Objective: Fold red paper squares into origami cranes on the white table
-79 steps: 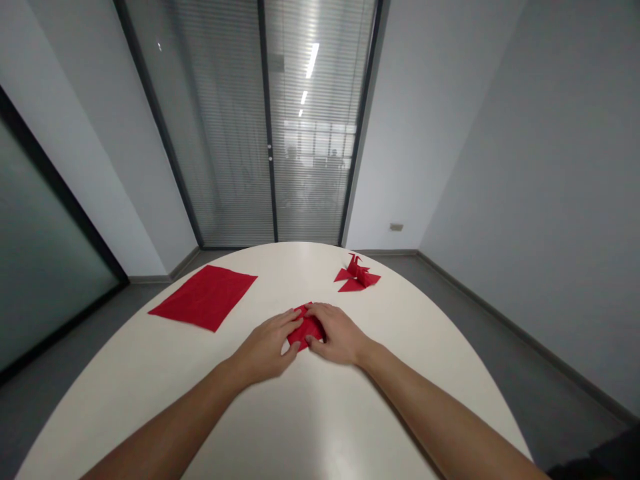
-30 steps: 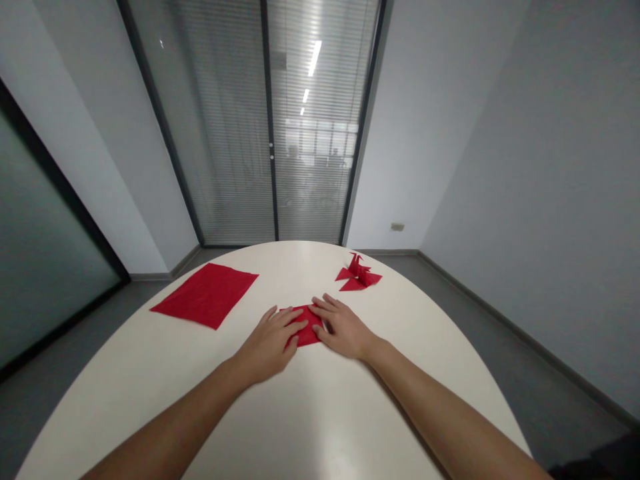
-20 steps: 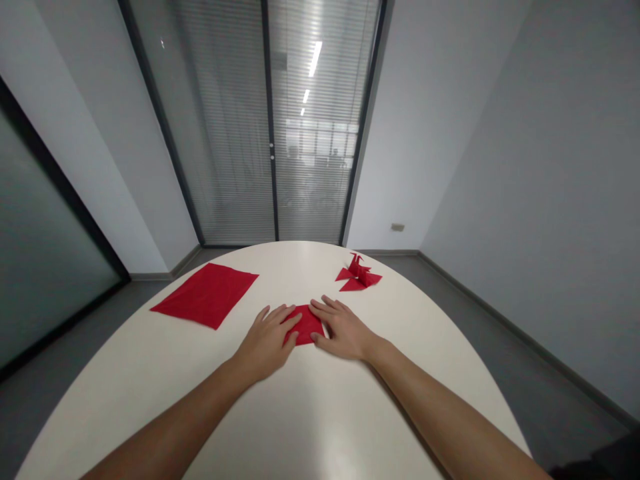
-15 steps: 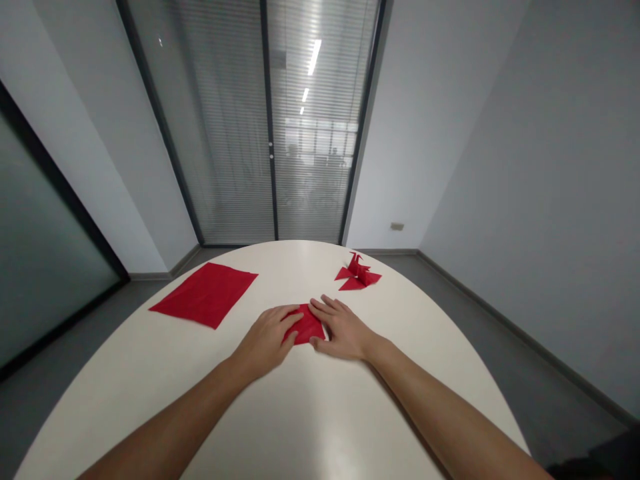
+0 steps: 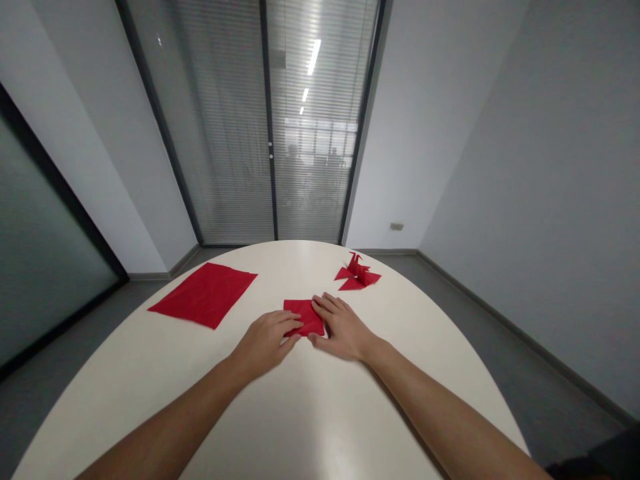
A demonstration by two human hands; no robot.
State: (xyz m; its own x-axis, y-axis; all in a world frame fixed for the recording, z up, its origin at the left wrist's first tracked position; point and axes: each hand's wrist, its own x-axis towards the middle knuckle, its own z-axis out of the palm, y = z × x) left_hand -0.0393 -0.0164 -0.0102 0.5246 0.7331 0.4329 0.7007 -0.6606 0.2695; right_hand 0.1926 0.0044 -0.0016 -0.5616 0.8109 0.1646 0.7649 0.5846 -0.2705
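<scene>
- A white, round-edged table (image 5: 310,427) fills the view before me.
- A red sheet (image 5: 203,297) lies spread towards its left edge.
- The left hand (image 5: 270,339) and right hand (image 5: 346,328) rest unclenched, fingers laid on the folded paper (image 5: 313,323).
- Beyond the right hand sits a red paper bird (image 5: 363,275).
- Smallest, the folded paper lies between both hands, seemingly being smoothed; another fold would call for aligned edges.

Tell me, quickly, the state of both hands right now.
Left hand: open, touching the left side of the small red paper.
Right hand: open, touching the paper's right side.
</scene>
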